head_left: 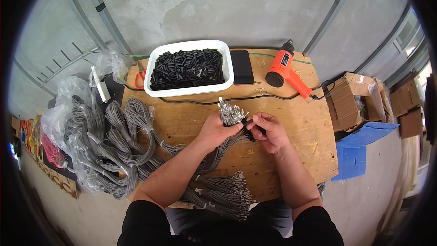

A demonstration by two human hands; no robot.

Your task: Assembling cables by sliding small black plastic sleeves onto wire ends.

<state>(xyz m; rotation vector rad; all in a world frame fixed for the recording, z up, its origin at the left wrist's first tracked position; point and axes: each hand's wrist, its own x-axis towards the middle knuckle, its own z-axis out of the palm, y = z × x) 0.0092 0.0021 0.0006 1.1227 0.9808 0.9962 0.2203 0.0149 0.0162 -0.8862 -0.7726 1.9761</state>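
Note:
My left hand [213, 133] is closed round a bundle of grey cables, its silvery terminal ends [231, 114] fanned upward above the fist. Just to the right, my right hand [271, 133] pinches a small black sleeve [247, 122] between thumb and fingers, close against the bundle's side. More black pieces show under the right fingers, partly hidden. Below my wrists, another cable bundle [236, 190] lies at the table's near edge with its metal ends facing right. Beyond my hands stands a white tub [191, 91] full of short black sleeves [186, 69].
Coiled grey cables [120, 150] and clear plastic bags cover the left side. An orange heat gun [283, 70] lies at the back right, near a black phone [242, 67]. Red-handled pliers [140, 78] lie left of the tub. A black cord [205, 102] crosses the wooden table [309, 141].

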